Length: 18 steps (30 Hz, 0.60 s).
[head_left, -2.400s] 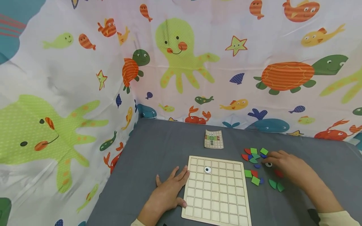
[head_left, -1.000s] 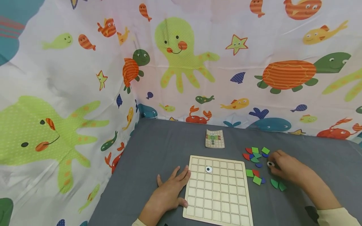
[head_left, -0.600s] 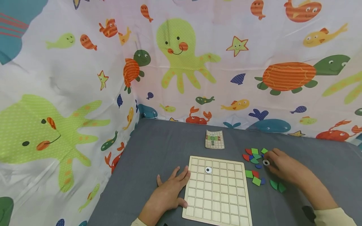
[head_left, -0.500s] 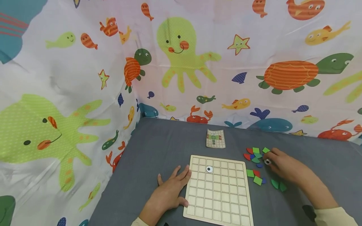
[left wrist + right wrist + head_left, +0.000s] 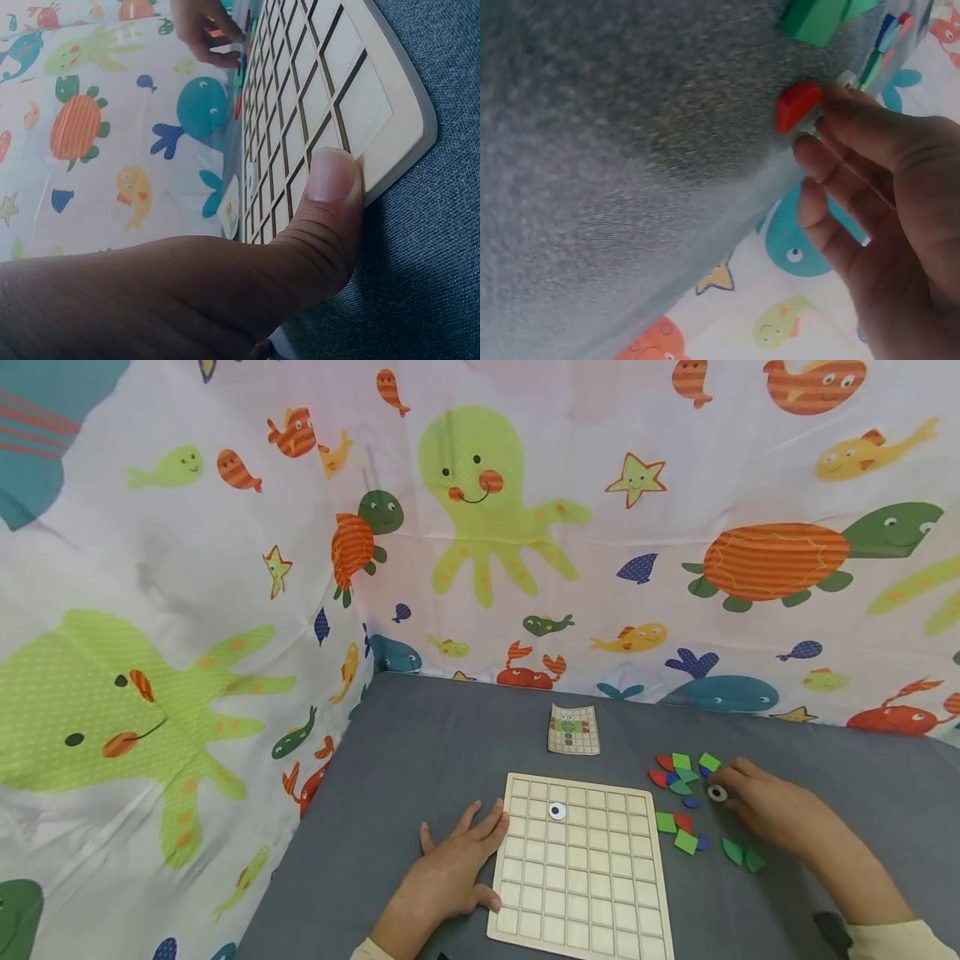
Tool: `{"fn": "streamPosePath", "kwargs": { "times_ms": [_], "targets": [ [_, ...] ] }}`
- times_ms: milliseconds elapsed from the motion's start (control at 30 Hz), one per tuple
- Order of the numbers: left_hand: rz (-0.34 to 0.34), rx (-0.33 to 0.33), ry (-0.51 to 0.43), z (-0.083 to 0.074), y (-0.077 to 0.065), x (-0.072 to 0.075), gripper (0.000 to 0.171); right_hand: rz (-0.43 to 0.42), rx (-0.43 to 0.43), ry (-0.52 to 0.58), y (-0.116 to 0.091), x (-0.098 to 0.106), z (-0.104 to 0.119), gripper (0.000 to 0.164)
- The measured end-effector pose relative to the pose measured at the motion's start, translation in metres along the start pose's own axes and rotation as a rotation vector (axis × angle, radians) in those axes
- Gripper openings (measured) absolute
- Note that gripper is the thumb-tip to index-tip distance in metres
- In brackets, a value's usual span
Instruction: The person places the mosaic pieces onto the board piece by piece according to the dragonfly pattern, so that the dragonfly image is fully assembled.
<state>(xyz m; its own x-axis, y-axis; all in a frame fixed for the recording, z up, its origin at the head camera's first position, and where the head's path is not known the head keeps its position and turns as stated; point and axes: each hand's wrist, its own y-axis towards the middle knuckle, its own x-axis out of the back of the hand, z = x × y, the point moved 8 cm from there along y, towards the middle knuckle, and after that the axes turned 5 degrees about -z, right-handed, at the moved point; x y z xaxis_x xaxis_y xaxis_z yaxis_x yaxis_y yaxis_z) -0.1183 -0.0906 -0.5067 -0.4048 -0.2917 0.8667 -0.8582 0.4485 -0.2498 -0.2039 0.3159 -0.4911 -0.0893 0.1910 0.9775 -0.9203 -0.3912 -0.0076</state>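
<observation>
A pale wooden board (image 5: 576, 881) with a square grid lies on the grey cloth. My left hand (image 5: 447, 872) rests spread beside it, fingertips at the left edge, and its thumb (image 5: 330, 187) lies over the rim in the left wrist view. One round eye piece (image 5: 557, 811) sits in an upper cell of the board. Right of the board, my right hand (image 5: 772, 810) pinches a second eye piece (image 5: 717, 793) between thumb and fingers, tilted, close over the cloth. In the right wrist view, a red piece (image 5: 798, 106) lies just beyond those fingertips; the fingers largely hide the eye piece there.
Green squares (image 5: 686, 842) and several red, blue and green curved pieces lie scattered between board and right hand. Two green leaf-shaped pieces (image 5: 742, 855) lie nearer the person. A small pattern card (image 5: 573, 739) lies behind the board. A sea-animal curtain (image 5: 480, 552) closes off the back and left.
The right hand has lifted and tilted the second eye piece, shifting it slightly left and then back right. The left hand and the board have stayed in place.
</observation>
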Motion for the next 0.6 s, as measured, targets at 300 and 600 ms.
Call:
{"fn": "streamPosePath", "kwargs": {
  "times_ms": [300,600],
  "targets": [
    [0.022,0.005,-0.002,0.0008,-0.0007,-0.0040,0.114,0.010,0.007,0.022,0.0026,-0.0067,-0.0070,0.025],
    [0.032,0.016,0.001,0.0000,0.0006,0.0011,0.114,-0.002,0.017,0.012,0.0079,-0.0011,0.0003,0.028]
  ]
}}
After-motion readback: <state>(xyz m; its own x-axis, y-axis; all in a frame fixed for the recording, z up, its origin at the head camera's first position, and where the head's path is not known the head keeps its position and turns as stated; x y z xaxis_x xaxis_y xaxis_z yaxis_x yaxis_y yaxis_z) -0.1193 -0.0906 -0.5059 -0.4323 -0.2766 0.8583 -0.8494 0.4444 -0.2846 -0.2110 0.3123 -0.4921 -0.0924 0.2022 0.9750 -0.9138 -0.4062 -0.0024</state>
